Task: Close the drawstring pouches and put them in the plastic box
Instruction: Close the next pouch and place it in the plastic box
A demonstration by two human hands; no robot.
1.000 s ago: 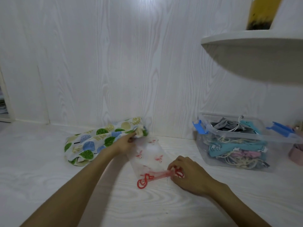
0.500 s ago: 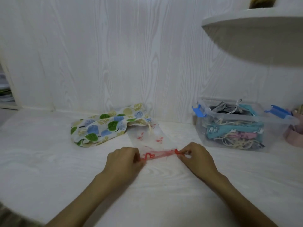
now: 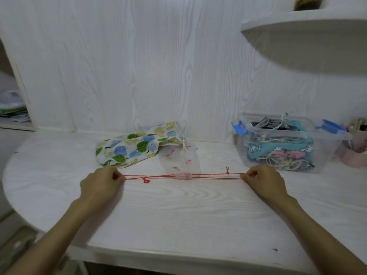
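Note:
A sheer white pouch (image 3: 178, 160) with small red prints lies on the white table, its mouth gathered tight at the near end. Its red drawstring (image 3: 158, 176) is stretched straight to both sides. My left hand (image 3: 103, 182) pinches the left end of the string and my right hand (image 3: 263, 180) pinches the right end. Behind the sheer pouch lies a leaf-patterned pouch (image 3: 137, 145) in green, blue and yellow, its mouth open. The clear plastic box (image 3: 278, 157) with blue latches stands at the right, holding several closed pouches.
A white wood-grain wall runs along the back of the table (image 3: 178, 211). A curved white shelf (image 3: 305, 30) overhangs the box. A pink container (image 3: 355, 155) stands right of the box. The table's rounded front edge lies near me.
My hands have pulled apart along the table, drawing the red string out to both sides. The sheer pouch's mouth has bunched shut in the middle.

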